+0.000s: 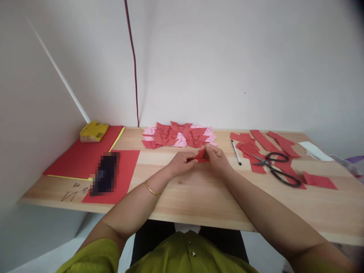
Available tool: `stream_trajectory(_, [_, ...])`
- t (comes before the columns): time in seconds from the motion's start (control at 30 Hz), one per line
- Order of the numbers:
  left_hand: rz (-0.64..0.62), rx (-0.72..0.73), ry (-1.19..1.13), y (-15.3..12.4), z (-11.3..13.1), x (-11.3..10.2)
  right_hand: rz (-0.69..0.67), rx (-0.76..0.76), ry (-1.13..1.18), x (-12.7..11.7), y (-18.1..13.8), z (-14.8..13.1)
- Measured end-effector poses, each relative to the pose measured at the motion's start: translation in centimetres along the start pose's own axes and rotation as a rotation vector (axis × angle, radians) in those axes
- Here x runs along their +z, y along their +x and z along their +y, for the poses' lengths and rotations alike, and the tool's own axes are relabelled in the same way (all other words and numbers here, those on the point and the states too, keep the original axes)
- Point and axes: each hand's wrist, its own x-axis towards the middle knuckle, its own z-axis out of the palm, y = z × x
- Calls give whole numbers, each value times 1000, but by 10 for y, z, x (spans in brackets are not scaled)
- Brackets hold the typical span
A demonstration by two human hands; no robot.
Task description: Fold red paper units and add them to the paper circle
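Both my hands meet over the middle of the wooden table (pixel 199 197). My left hand (pixel 182 163) and my right hand (pixel 217 159) pinch a small folded piece of red paper (pixel 201 155) between their fingertips, just above the tabletop. A gold bangle sits on my left wrist. Right behind my hands lies a heap of folded red and pink paper pieces (pixel 179 135).
Red paper strips (pixel 264 142), black scissors (pixel 277 167) and a pen (pixel 236 151) lie to the right. A white slip (pixel 315 150) is at the far right. On the left are red paper sheets (pixel 85 155), a yellow packet (pixel 93 131) and a dark phone (pixel 105 174).
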Motion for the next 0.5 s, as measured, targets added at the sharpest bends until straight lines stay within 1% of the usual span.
stream_trajectory(0.07, [45,-45,-51,0,-1,0,52,79,116,-2,3,3])
stream_trajectory(0.1, [72,-66,-82,0,-2,-1,62,97,130,-2,4,4])
stream_trajectory(0.13, [95,-80,-116,1,-3,0,51,100,112,-2,4,4])
stream_trajectory(0.2, [131,-90,-182,1,-5,0,-21,73,40,0,3,2])
stream_trajectory(0.3, [117,-93,-273,2,-5,3,-130,18,20,5,-1,-5])
stream_trajectory(0.4, [74,-123,-385,2,-6,6,-154,2,63,8,-3,-9])
stream_trajectory(0.5, [70,-155,-485,2,-7,9,-209,-31,9,7,-3,-12])
